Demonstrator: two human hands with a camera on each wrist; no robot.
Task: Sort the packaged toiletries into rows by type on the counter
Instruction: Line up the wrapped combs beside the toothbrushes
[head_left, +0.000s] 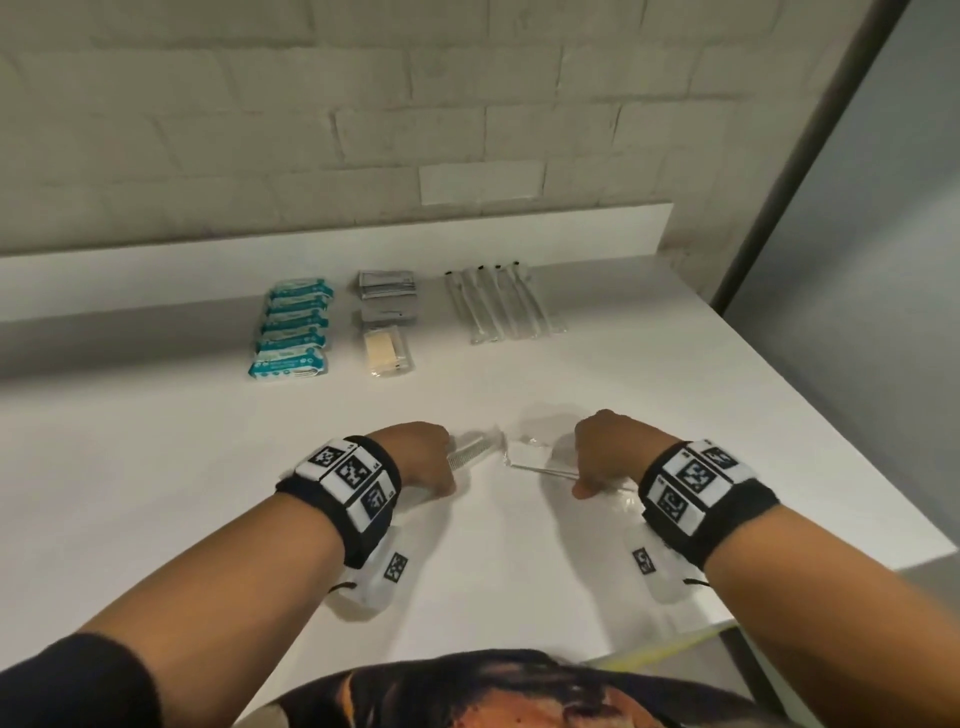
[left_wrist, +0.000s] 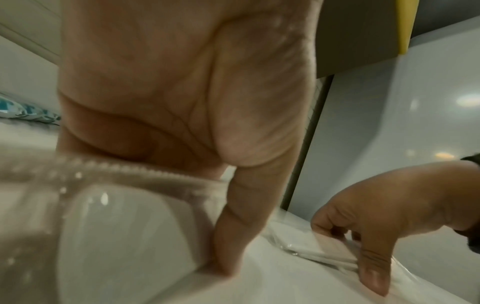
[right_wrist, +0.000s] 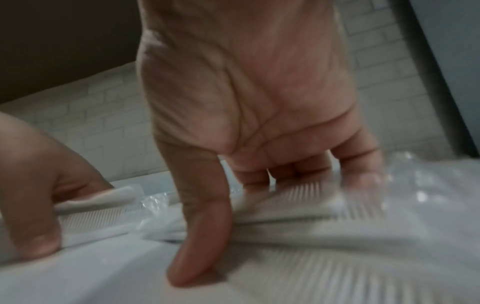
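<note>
Two white combs in clear plastic wrappers lie on the white counter (head_left: 498, 561) in front of me. My left hand (head_left: 441, 467) grips one packaged comb (head_left: 475, 449), with the thumb (left_wrist: 228, 236) pressed down at its edge. That comb (left_wrist: 103, 205) is blurred in the left wrist view. My right hand (head_left: 587, 462) pinches the other packaged comb (head_left: 540, 460) between its thumb (right_wrist: 202, 236) and curled fingers. This comb (right_wrist: 298, 205) shows its fine teeth, and more clear wrapping with comb teeth (right_wrist: 337, 267) lies below the wrist. The two hands are a short gap apart.
Three groups lie by the back ledge: a column of teal wipe packets (head_left: 293, 327), grey sachets (head_left: 387, 291) with a beige packaged bar (head_left: 387, 353) below them, and several wrapped toothbrushes (head_left: 498, 306). The counter's right edge (head_left: 831, 431) runs diagonally.
</note>
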